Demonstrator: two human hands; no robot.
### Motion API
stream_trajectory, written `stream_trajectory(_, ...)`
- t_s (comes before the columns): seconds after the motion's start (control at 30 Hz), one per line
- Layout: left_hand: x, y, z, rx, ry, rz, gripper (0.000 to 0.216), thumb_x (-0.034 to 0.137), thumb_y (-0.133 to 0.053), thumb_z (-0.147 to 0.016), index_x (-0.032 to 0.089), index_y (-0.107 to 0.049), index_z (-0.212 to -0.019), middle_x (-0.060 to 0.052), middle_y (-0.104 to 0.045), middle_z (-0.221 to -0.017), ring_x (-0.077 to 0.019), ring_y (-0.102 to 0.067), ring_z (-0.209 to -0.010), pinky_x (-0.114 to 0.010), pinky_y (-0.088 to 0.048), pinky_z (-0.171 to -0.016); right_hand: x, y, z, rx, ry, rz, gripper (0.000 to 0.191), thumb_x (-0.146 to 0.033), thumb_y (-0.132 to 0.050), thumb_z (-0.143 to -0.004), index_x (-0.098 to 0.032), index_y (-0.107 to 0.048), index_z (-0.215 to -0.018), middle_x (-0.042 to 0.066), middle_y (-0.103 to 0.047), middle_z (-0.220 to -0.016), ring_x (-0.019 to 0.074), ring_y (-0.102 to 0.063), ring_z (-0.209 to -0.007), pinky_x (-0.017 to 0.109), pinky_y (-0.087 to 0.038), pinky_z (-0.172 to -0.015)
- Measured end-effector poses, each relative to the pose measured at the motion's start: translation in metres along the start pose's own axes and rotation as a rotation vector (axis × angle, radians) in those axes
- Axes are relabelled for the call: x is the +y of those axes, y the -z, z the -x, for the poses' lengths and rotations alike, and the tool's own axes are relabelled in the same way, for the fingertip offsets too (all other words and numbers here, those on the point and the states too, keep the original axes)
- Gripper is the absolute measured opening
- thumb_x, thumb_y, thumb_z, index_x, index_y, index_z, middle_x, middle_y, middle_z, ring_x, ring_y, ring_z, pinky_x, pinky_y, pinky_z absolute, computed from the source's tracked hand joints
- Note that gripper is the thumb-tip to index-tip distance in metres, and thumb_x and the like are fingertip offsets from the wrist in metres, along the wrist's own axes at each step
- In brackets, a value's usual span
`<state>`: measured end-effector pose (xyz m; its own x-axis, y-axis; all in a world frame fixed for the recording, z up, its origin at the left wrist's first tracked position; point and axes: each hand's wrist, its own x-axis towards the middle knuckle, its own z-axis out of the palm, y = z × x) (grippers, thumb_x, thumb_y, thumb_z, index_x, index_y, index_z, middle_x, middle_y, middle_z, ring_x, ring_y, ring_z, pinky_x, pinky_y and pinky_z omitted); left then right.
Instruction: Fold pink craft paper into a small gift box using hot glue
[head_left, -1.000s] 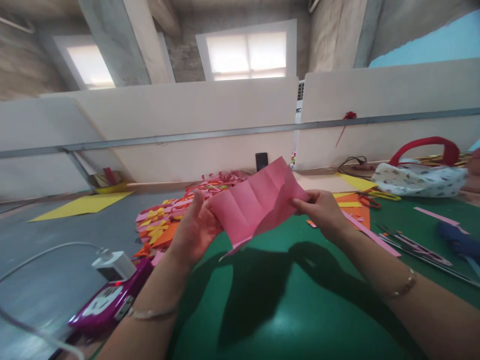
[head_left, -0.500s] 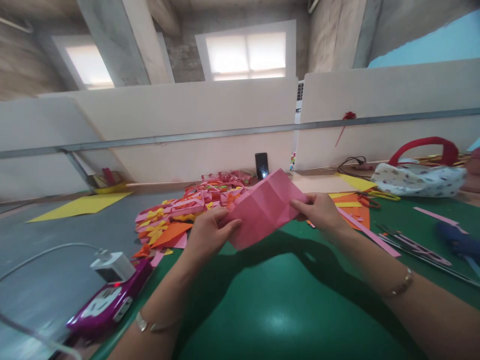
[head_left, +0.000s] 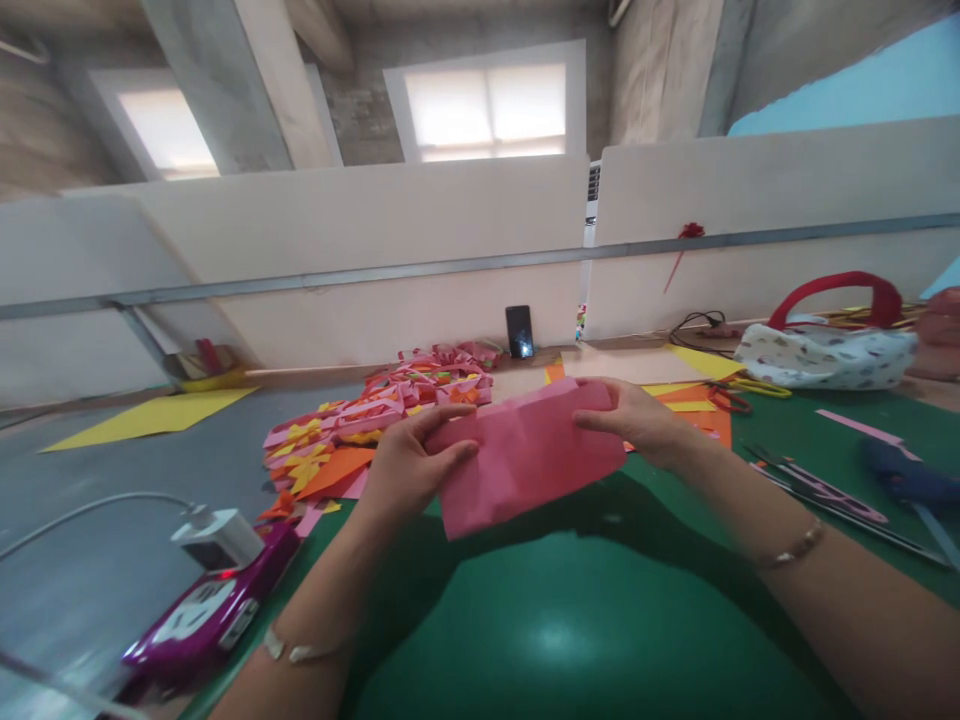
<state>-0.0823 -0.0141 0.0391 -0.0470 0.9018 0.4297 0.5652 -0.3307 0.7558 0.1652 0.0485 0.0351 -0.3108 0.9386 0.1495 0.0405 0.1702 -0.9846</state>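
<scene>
A creased sheet of pink paper (head_left: 525,460) is held up above the green table mat (head_left: 555,600), between my two hands. My left hand (head_left: 412,460) pinches its left edge between thumb and fingers. At the upper right, my right hand (head_left: 630,420) grips the sheet, thumb in front and the other fingers mostly behind it. The paper tilts slightly, its lower left corner hanging nearest to me. Just beyond my left hand lies a heap of pink, orange and yellow paper pieces (head_left: 397,395).
A purple power strip (head_left: 217,600) with a white charger (head_left: 217,540) sits at left. A phone (head_left: 519,332) leans upright at the back. To the right lie scissors (head_left: 765,388), thin tools (head_left: 832,490), a dark blue object (head_left: 904,472) and a white patterned bag (head_left: 829,355).
The pink paper has turned and come lower, its top edge now more level and its front face broader. My right hand has shifted its hold nearer the top edge.
</scene>
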Motion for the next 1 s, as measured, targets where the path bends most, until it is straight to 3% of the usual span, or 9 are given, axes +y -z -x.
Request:
stream_trajectory(0.13, -0.0012, -0.0026, -0.0004, 0.032, -0.086, -0.138, 0.038, 0.031, -0.066, -0.067, 0.023, -0.063, -0.104, -0.002, -0.067, -0.101, -0.0203, -0.06, -0.094, -0.03, -0.044, -0.081, 0.0015, 0.0014, -0.0001, 0.044, 0.064, 0.018, 0.027, -0.028, -0.074, -0.059, -0.015, -0.066, -0.082, 0.004, -0.07, -0.076, 0.0149, -0.064, -0.065, 0.024, -0.051, -0.056)
stream_trajectory(0.23, -0.0048, -0.0029, -0.0007, 0.038, 0.001, -0.131, 0.037, 0.036, -0.065, -0.067, 0.022, -0.065, -0.101, -0.002, -0.069, -0.093, -0.0201, -0.061, -0.085, -0.029, -0.046, -0.072, 0.0006, -0.0011, 0.0017, 0.096, 0.125, 0.015, 0.025, -0.03, -0.073, -0.059, -0.014, -0.067, -0.077, 0.002, -0.068, -0.07, 0.0131, -0.061, -0.059, 0.022, -0.048, -0.051)
stream_trajectory(0.37, -0.0078, -0.0036, -0.0005, 0.004, 0.107, -0.025, 0.027, 0.039, -0.064, -0.067, 0.017, -0.068, -0.082, -0.001, -0.067, -0.071, -0.0159, -0.058, -0.066, -0.023, -0.042, -0.056, -0.0017, -0.0039, 0.0046, 0.16, 0.144, 0.02, 0.025, -0.033, -0.074, -0.057, -0.014, -0.065, -0.069, 0.002, -0.065, -0.063, 0.012, -0.058, -0.053, 0.022, -0.045, -0.047)
stream_trajectory(0.53, -0.0043, -0.0033, -0.0004, -0.056, 0.198, 0.126, 0.025, 0.038, -0.066, -0.064, 0.016, -0.067, -0.077, 0.0, -0.064, -0.066, -0.0124, -0.053, -0.059, -0.02, -0.039, -0.051, -0.0012, -0.0025, 0.0029, 0.183, 0.112, 0.062, 0.03, -0.042, -0.07, -0.061, -0.014, -0.062, -0.068, 0.002, -0.063, -0.06, 0.0107, -0.054, -0.049, 0.021, -0.04, -0.043)
stream_trajectory(0.77, -0.0008, -0.0051, 0.0002, -0.112, 0.155, 0.083, 0.031, 0.042, -0.053, -0.072, 0.016, -0.054, -0.056, 0.006, -0.042, -0.05, -0.0068, -0.035, -0.047, -0.018, -0.025, -0.044, 0.0003, 0.0007, -0.0026, 0.2, 0.234, 0.191, 0.027, -0.041, -0.06, -0.071, -0.015, -0.056, -0.064, -0.003, -0.054, -0.057, 0.0068, -0.046, -0.051, 0.019, -0.034, -0.047)
stream_trajectory(1.0, -0.0003, -0.0028, -0.0004, -0.061, 0.138, -0.05, 0.028, 0.042, -0.057, -0.066, 0.016, -0.066, -0.07, 0.001, -0.059, -0.059, -0.0131, -0.049, -0.056, -0.022, -0.034, -0.052, -0.0015, 0.0034, -0.0013, 0.253, 0.214, 0.305, 0.026, -0.039, -0.06, -0.069, -0.013, -0.065, -0.071, 0.0, -0.057, -0.06, 0.0095, -0.048, -0.054, 0.02, -0.034, -0.044)
